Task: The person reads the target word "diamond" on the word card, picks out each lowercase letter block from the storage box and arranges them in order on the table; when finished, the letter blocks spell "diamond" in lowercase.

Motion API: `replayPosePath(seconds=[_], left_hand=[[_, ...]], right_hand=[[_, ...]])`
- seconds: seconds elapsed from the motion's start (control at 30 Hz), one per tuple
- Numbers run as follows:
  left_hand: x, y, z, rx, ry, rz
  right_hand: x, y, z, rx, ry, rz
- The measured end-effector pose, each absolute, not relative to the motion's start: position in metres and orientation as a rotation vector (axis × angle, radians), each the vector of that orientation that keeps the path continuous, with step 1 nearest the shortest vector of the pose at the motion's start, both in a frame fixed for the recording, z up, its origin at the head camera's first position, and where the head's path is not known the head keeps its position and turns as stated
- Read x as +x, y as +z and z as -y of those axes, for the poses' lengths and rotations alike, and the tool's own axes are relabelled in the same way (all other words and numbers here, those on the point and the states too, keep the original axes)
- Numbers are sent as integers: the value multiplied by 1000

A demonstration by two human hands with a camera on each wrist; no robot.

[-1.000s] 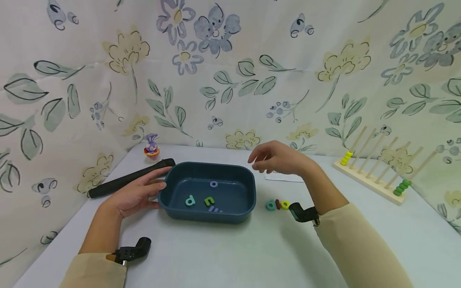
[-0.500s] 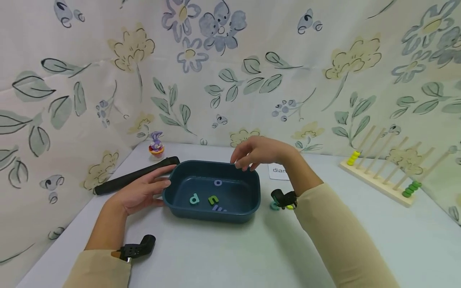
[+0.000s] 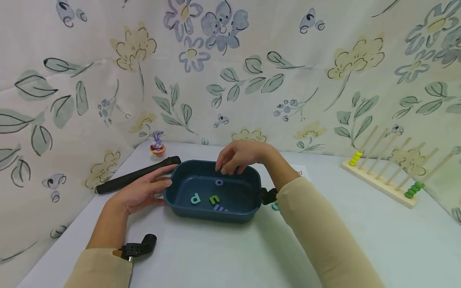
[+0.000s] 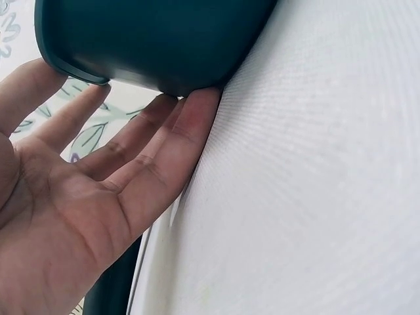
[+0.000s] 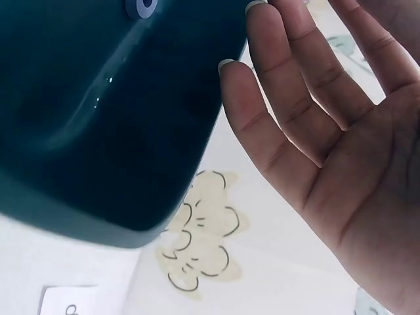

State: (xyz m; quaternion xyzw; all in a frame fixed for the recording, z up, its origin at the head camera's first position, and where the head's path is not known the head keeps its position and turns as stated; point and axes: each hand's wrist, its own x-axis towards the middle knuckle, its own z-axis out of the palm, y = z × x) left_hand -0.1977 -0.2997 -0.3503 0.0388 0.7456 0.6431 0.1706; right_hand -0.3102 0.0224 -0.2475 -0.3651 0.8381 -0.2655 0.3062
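A dark blue-green tub [image 3: 212, 216] stands on the white table. In it lie a teal letter [image 3: 195, 199], a green letter n [image 3: 214, 199], a purple round letter [image 3: 219, 182] and a purple letter [image 3: 217, 207] by the front wall. My left hand [image 3: 142, 193] rests its fingertips against the tub's left side; the left wrist view has the fingers [image 4: 167, 154] fairly straight under the rim. Above the tub's back right part hovers my right hand [image 3: 240, 157], fingers loosely bent and holding nothing visible. In the right wrist view its fingers [image 5: 279, 72] are spread.
A teal letter [image 3: 275, 206] lies right of the tub, partly behind my right wrist. Behind that arm shows a printed card [image 3: 301, 171]. A black rod [image 3: 126, 179] and a purple figurine [image 3: 157, 146] are at the left back; a wooden peg rack with beads [image 3: 378, 183] stands right.
My right hand has moved left from beside the tub to above its inside. The right sleeve now covers more of the letters at the right. My left hand stays at the tub.
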Motion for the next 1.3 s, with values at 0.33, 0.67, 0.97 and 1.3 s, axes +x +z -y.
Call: replayPosePath(seconds=[0.33,0.67,0.97,1.3], left_hand=[[-198,-351,299,111,1835,-2107],[-199,-351,300,93,1840,-2106],[-198,-350,300,83,1840,-2114],[-198,-349,300,83,1845,-2107]], right_hand=[[-311,-256,-9,-972,-648,-2155],[-319,-264,8,-947,-559,-2132],[-322,-270,16,-848,-494,-1932],[-320,-287,29,-786,-301,-1835]])
